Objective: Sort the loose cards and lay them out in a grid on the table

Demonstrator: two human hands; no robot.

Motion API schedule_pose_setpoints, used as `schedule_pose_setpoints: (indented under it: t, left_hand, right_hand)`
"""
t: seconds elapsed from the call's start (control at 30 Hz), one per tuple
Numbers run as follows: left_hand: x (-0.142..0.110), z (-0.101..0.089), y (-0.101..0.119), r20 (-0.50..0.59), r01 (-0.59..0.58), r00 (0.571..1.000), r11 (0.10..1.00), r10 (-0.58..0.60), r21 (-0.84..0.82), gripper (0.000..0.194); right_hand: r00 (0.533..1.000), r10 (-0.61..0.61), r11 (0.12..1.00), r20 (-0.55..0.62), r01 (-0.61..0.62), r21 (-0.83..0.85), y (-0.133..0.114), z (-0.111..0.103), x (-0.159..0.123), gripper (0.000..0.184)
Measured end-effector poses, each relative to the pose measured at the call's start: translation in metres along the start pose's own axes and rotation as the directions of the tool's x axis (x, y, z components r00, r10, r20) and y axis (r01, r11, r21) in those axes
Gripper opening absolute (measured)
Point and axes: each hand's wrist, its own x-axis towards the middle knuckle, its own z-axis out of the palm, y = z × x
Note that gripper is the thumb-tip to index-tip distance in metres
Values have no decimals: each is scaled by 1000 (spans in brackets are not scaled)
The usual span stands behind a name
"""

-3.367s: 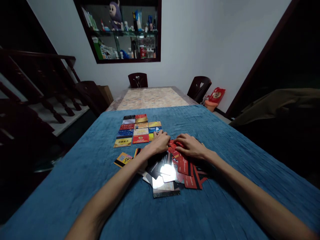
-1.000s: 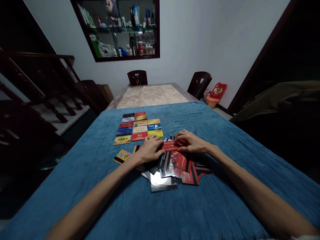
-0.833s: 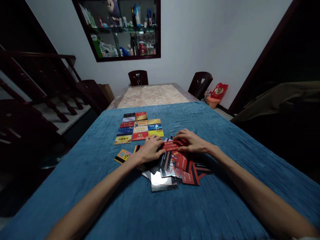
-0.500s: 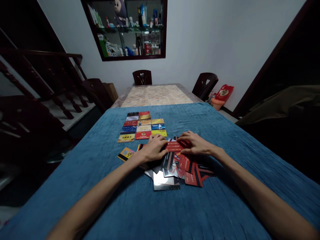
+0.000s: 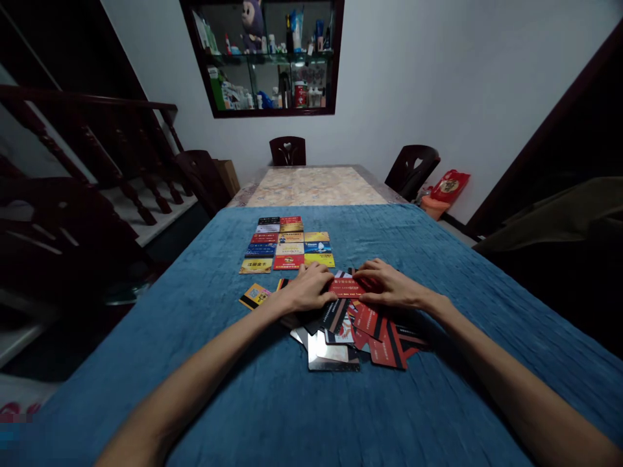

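A red card [image 5: 344,287] with pale printed lettering lies on top of a loose pile, held at its two short sides. My left hand [image 5: 311,287] has its fingers and thumb curled on the card's left end, and my right hand [image 5: 392,285] grips the right end. Beneath and nearer me are a dark striped card [image 5: 337,316], red cards with black stripes [image 5: 388,350] and a shiny silver card [image 5: 324,350]. An orange card [image 5: 254,296] with a black stripe sticks out left of my left hand. My palms hide part of the pile.
Beyond my left hand, several cards lie face up in rows, among them a yellow card [image 5: 256,266] and a blue card [image 5: 317,248]. A blue cloth [image 5: 204,376] covers the near table. Dark chairs [image 5: 413,170] stand around its far end.
The view has turned slightly left, so everything sits a little further right. Both hands stay on the red card, with hardly any movement over the pile.
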Motion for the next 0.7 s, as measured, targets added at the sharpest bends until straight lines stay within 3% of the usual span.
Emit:
schedule_pose_setpoints:
  t: [0.2, 0.7]
  left_hand:
    - [-2, -2, 0, -36, -66, 997, 997, 67, 33, 29]
    - [-6, -14, -6, -63, -93, 994, 996, 92, -7, 32]
  right_hand:
    - [999, -19, 1000, -26, 19, -21, -4, -2, 0, 47]
    - [995, -20, 1000, -97, 22, 22, -8, -4, 0, 46]
